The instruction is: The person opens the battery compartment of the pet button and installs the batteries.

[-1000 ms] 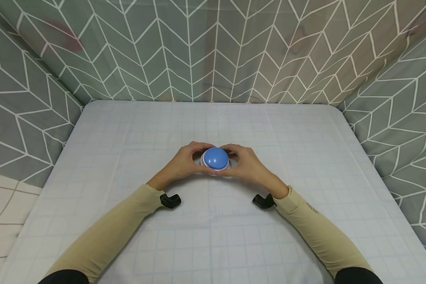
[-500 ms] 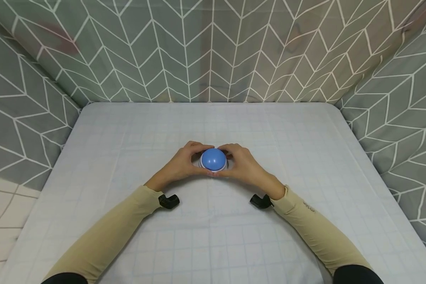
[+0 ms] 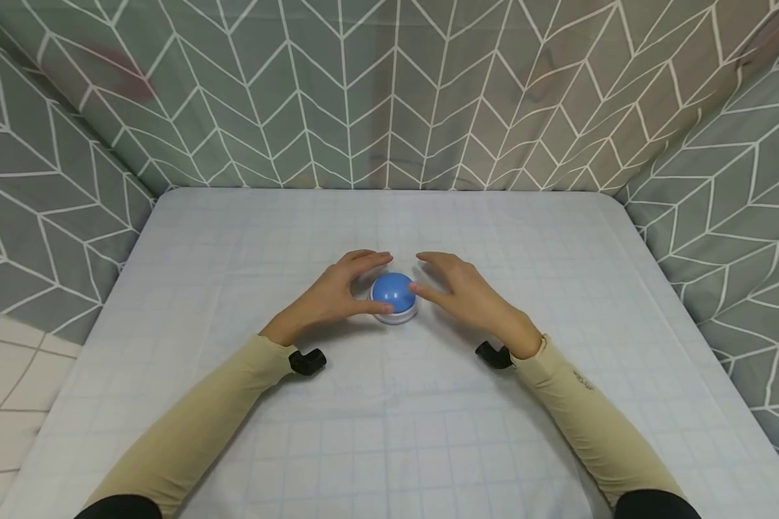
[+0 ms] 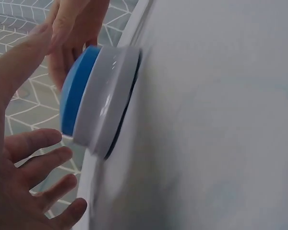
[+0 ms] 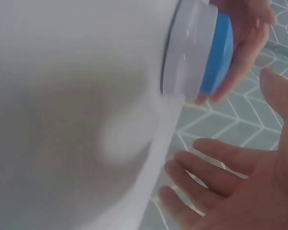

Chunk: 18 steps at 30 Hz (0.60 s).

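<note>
A round push button (image 3: pixel 392 290) with a shiny blue dome and a white base stands upright on the white-covered table. My left hand (image 3: pixel 331 294) is spread along its left side, with the thumb crossing the front edge of the dome in the head view. On the other side my right hand (image 3: pixel 464 288) is spread, its thumb tip overlapping the dome's right edge. In the left wrist view the left fingers (image 4: pixel 41 160) are loose beside the button (image 4: pixel 103 96), holding nothing. The right fingers (image 5: pixel 206 167) stand apart from the button in the right wrist view.
A pale gridded cloth covers the table (image 3: pixel 389 432). Grey curtains (image 3: pixel 376 94) with white zigzag lines hang behind and at both sides. Black wrist mounts (image 3: pixel 308 362) sit at the sleeve cuffs. Floor tiles (image 3: pixel 13 389) show at the lower left.
Both hands have let go of the button and spread their fingers. The right hand has drawn away to the right, and the left fingertips have risen off the rim. The button stays in place.
</note>
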{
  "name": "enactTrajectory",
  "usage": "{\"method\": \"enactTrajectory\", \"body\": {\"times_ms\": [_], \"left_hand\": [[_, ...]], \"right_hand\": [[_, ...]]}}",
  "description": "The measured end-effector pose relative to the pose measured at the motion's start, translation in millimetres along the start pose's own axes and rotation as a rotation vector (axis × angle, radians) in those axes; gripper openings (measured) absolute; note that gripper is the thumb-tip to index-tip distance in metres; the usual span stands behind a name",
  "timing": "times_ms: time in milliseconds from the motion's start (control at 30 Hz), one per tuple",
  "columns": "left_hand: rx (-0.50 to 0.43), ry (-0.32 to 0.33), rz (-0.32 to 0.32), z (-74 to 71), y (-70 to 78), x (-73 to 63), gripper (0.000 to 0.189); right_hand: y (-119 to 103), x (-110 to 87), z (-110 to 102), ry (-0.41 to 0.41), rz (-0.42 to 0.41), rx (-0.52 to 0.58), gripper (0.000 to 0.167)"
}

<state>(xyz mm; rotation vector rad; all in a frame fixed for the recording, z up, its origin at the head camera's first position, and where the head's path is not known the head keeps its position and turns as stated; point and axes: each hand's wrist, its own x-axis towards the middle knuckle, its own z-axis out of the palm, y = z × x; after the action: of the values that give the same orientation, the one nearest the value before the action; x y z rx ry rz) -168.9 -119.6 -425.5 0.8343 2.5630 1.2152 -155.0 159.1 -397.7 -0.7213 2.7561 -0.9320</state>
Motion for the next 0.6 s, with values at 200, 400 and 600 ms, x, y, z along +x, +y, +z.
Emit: {"method": "enactTrajectory", "body": {"times_ms": [200,400,600], "left_hand": [[0.076,0.029,0.012,-15.3,-1.8,4.5,0.086],[0.149,0.053,-0.006,-38.1,-16.4,5.9,0.073],[0.242,0.094,-0.061,-61.8,-25.2,2.3,0.071]], "right_hand": [[12.4,0.1,-14.3,-0.012,0.060,-0.101,0.076],[32.9,-0.7,-29.7,0.045,0.106,-0.174,0.076],[56.3,-5.2,-44.6,0.077,0.159,-0.230,0.077]]}}
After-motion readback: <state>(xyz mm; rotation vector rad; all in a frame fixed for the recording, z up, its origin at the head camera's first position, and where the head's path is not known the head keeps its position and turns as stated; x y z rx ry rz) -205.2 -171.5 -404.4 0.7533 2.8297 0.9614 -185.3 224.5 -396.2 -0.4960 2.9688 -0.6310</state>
